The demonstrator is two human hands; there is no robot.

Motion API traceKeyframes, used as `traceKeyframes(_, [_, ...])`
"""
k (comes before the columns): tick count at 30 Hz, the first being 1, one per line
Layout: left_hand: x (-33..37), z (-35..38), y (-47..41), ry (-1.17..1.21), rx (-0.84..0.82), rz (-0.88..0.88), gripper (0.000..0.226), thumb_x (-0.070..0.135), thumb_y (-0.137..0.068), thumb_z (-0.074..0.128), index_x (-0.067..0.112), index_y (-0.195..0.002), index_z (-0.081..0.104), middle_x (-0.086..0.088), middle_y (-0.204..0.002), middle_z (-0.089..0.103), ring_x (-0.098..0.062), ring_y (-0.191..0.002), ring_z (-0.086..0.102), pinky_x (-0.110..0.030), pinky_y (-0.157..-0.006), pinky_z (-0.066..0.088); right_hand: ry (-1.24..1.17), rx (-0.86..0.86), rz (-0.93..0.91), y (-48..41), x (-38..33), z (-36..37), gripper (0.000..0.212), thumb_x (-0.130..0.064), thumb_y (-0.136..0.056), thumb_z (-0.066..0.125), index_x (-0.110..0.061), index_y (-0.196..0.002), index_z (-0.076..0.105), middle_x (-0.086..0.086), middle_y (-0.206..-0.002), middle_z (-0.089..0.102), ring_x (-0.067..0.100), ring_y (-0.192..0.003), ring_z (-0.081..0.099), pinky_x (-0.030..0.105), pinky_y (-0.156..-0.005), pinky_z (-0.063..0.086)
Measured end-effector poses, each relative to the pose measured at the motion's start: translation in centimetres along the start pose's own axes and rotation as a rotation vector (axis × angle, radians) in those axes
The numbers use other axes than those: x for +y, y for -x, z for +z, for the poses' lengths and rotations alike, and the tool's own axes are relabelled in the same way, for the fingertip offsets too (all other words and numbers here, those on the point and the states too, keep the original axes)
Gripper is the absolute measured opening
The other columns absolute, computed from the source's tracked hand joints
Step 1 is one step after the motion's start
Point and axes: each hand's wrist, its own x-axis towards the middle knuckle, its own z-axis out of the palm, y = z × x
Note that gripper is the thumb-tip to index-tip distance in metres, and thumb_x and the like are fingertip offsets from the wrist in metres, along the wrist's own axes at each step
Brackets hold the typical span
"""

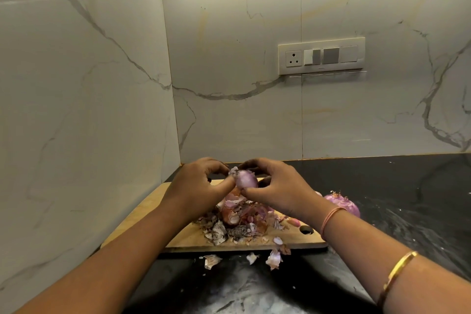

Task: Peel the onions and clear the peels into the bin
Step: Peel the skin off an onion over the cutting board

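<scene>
Two hands, the left hand (201,181) and right hand (275,187), pinch a red onion (246,180) above the chopping board (150,211); its peel heap (237,222) already spills onto the tabletop (407,199), so further scraps may scatter.

peeling a red onion over the chopping board

i hold a red onion (246,179) up between both hands above the wooden chopping board (178,233): my left hand (201,181) curls round its left side, thumb pressed on the skin, and my right hand (276,186) pinches it from the right and below. under it a pile of onion peels (239,219) covers the middle of the board, and a few loose peels (274,259) lie on the black countertop (407,199) just off the board's near edge. a peeled onion (344,202) rests on the counter behind my right wrist. a switch panel (321,55) sits on the marble wall (229,46).
</scene>
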Motion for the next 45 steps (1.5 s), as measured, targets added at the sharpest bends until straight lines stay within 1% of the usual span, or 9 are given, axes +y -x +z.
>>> traceKeyframes(3, [0.1,0.0,0.1,0.016,-0.041,0.002,0.031,0.041,-0.075,0.065,0.026,-0.102,0.069,0.017,-0.09,0.065,0.005,-0.087,0.06,-0.022,-0.08,0.051,0.14,0.032,-0.081,0.0,-0.1,0.3,0.041,-0.02,-0.079,0.068,-0.021,-0.119,0.061,-0.004,-0.11,0.067,0.011,-0.095,0.063,0.031,-0.085,0.053])
traceKeyframes(9, [0.4,0.1,0.5,0.056,-0.042,0.016,0.039,0.042,-0.067,0.062,0.027,-0.102,0.069,0.017,-0.084,0.069,0.006,-0.079,0.063,-0.028,-0.076,0.056,0.258,0.032,-0.148,-0.1,-0.3,0.7,0.043,-0.015,-0.081,0.064,-0.018,-0.123,0.059,0.003,-0.11,0.065,0.017,-0.099,0.057,0.028,-0.085,0.046])
traceKeyframes(12, [0.5,0.2,0.5,0.071,-0.039,0.014,0.032,0.035,-0.071,0.071,0.026,-0.102,0.069,0.016,-0.084,0.069,0.005,-0.077,0.064,-0.029,-0.076,0.056,0.249,0.039,-0.16,-0.2,-0.4,0.8,0.04,-0.017,-0.081,0.066,-0.018,-0.121,0.062,0.003,-0.109,0.067,0.017,-0.098,0.059,0.03,-0.086,0.048])
traceKeyframes(19, [0.4,0.1,0.4,0.062,-0.058,0.022,0.025,0.021,-0.076,0.069,0.02,-0.101,0.071,0.02,-0.078,0.066,0.005,-0.076,0.064,-0.015,-0.07,0.053,0.212,0.058,-0.117,-0.2,-0.1,0.7,0.026,-0.02,-0.088,0.061,-0.014,-0.112,0.066,0.005,-0.102,0.07,0.018,-0.09,0.064,0.036,-0.083,0.051])
traceKeyframes(24, [0.9,0.2,0.5,-0.146,-0.021,0.094,0.021,0.031,-0.077,0.067,0.023,-0.095,0.072,0.011,-0.077,0.069,-0.002,-0.069,0.061,-0.019,-0.062,0.048,0.215,0.06,-0.119,-0.3,-0.2,0.9,0.025,-0.025,-0.086,0.063,-0.017,-0.109,0.068,0.0,-0.099,0.071,0.013,-0.088,0.064,0.033,-0.081,0.053])
traceKeyframes(28, [1.1,0.3,0.4,-0.259,-0.033,0.112,0.024,0.034,-0.081,0.062,0.019,-0.098,0.071,0.003,-0.083,0.071,-0.01,-0.071,0.061,-0.03,-0.067,0.051,0.207,0.037,-0.091,-0.2,-0.3,1.1,0.027,-0.027,-0.085,0.065,-0.018,-0.111,0.068,-0.001,-0.102,0.07,0.011,-0.089,0.063,0.03,-0.081,0.053])
traceKeyframes(36, [1.1,0.4,0.3,-0.305,-0.038,0.135,0.025,0.032,-0.085,0.056,0.018,-0.099,0.071,-0.001,-0.083,0.071,-0.011,-0.067,0.056,-0.014,-0.053,0.032,0.138,0.014,-0.067,-0.1,-0.5,0.8,0.024,-0.024,-0.087,0.065,-0.019,-0.11,0.069,-0.002,-0.101,0.071,0.011,-0.092,0.063,0.032,-0.084,0.053])
traceKeyframes(41, [0.7,0.0,0.1,-0.256,-0.039,0.143,0.02,0.019,-0.084,0.06,0.015,-0.1,0.072,-0.002,-0.08,0.071,-0.004,-0.058,0.052,-0.018,-0.055,0.038,0.11,-0.057,-0.036,-0.1,-0.5,0.4,0.044,-0.01,-0.076,0.075,-0.02,-0.117,0.065,-0.003,-0.112,0.068,0.011,-0.105,0.06,0.029,-0.094,0.049])
traceKeyframes(45, [0.3,-0.2,0.0,-0.072,0.046,0.032,0.016,0.011,-0.081,0.06,0.015,-0.089,0.073,0.014,-0.062,0.06,0.002,-0.054,0.055,-0.011,-0.051,0.037,-0.048,-0.063,0.007,-0.4,-0.2,0.2,0.047,-0.003,-0.076,0.073,-0.02,-0.118,0.063,-0.002,-0.113,0.068,0.014,-0.106,0.062,0.034,-0.096,0.05])
